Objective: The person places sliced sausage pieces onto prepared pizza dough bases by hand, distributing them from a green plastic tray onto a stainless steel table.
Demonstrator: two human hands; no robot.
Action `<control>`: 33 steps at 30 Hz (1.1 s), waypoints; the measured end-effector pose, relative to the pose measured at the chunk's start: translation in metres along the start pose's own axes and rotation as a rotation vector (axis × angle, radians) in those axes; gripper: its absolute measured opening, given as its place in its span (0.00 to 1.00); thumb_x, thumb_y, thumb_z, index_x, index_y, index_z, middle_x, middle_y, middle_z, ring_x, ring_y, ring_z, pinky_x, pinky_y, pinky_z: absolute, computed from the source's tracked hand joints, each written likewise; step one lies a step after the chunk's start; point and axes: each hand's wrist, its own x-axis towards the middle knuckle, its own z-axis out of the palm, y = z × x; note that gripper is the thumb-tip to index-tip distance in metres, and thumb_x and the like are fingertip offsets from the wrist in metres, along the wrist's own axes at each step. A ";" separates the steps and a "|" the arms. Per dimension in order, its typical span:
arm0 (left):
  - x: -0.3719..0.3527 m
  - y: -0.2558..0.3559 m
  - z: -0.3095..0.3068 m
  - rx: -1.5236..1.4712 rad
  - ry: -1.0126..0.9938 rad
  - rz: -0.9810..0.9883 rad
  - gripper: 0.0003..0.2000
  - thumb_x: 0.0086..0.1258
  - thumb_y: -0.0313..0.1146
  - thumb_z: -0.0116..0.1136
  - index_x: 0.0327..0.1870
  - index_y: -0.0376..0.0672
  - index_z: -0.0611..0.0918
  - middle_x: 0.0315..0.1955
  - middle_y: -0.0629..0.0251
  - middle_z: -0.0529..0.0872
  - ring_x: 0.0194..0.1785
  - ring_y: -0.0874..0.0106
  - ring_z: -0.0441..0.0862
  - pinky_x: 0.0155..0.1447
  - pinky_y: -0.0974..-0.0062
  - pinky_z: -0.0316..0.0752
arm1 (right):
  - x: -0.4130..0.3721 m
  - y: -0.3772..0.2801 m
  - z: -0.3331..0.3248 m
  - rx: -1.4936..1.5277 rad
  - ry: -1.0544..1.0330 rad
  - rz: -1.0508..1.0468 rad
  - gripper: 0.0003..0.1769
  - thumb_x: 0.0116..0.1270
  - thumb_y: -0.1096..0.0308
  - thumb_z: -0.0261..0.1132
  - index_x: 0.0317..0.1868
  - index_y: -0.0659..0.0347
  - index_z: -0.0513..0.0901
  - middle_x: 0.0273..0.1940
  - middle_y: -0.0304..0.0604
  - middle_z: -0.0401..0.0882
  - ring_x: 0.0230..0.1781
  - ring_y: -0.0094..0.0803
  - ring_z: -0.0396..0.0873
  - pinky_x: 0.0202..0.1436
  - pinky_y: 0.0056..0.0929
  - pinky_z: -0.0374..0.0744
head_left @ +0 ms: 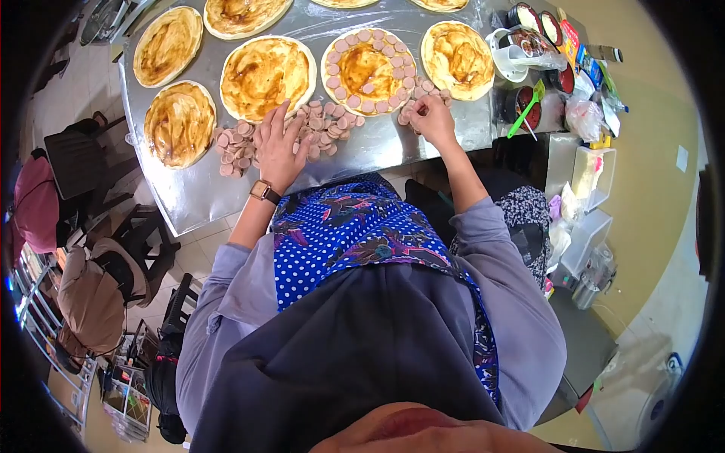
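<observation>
My left hand (279, 147) lies with fingers spread on a heap of sausage slices (328, 124) at the table's near edge. My right hand (432, 122) is closed in a pinch over a smaller pile of slices (442, 94); whatever its fingertips hold is hidden. Between and beyond my hands sits a sauced pizza base (366, 69) bearing a ring of slices, with a few more inside the ring. Sauced bases without slices flank it, one on the left (268, 75) and one on the right (457, 59).
More sauced bases (180, 123) rest on the metal table (377, 147). At the right stand a white strainer-like container (513, 64), dark bowls (521, 113), a green spatula (526, 109) and plastic bags (583, 117). Chairs (83, 162) are at the left.
</observation>
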 end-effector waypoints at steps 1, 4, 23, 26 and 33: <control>0.000 0.000 0.001 -0.004 0.007 0.005 0.21 0.69 0.45 0.64 0.60 0.51 0.84 0.74 0.61 0.68 0.75 0.55 0.63 0.74 0.52 0.57 | 0.002 0.003 -0.001 0.082 -0.048 0.061 0.12 0.59 0.63 0.76 0.40 0.59 0.87 0.36 0.43 0.84 0.37 0.35 0.85 0.42 0.36 0.82; 0.002 0.001 0.000 -0.008 0.007 0.011 0.20 0.69 0.46 0.64 0.60 0.51 0.84 0.74 0.61 0.68 0.75 0.55 0.63 0.74 0.52 0.57 | 0.010 0.000 0.000 0.507 0.001 0.053 0.10 0.62 0.68 0.74 0.42 0.63 0.87 0.37 0.46 0.86 0.35 0.32 0.85 0.40 0.31 0.82; -0.007 -0.003 0.000 0.017 -0.003 0.005 0.21 0.69 0.46 0.64 0.60 0.50 0.84 0.74 0.60 0.69 0.74 0.55 0.63 0.74 0.52 0.57 | -0.011 -0.013 0.010 -0.201 0.198 -0.172 0.09 0.59 0.61 0.75 0.33 0.55 0.87 0.39 0.41 0.78 0.44 0.40 0.80 0.48 0.46 0.77; -0.004 -0.001 -0.001 0.008 0.005 0.015 0.21 0.69 0.46 0.64 0.61 0.49 0.84 0.74 0.60 0.68 0.75 0.55 0.63 0.74 0.52 0.57 | -0.014 -0.016 0.005 -0.074 0.091 -0.028 0.09 0.59 0.62 0.75 0.34 0.57 0.88 0.37 0.41 0.81 0.41 0.38 0.82 0.45 0.41 0.79; 0.001 0.004 0.000 -0.004 -0.010 0.015 0.22 0.69 0.46 0.64 0.63 0.53 0.83 0.74 0.62 0.68 0.75 0.55 0.63 0.74 0.52 0.56 | 0.008 -0.034 0.001 0.391 0.024 0.099 0.10 0.59 0.62 0.76 0.36 0.58 0.89 0.31 0.43 0.87 0.32 0.36 0.85 0.38 0.35 0.81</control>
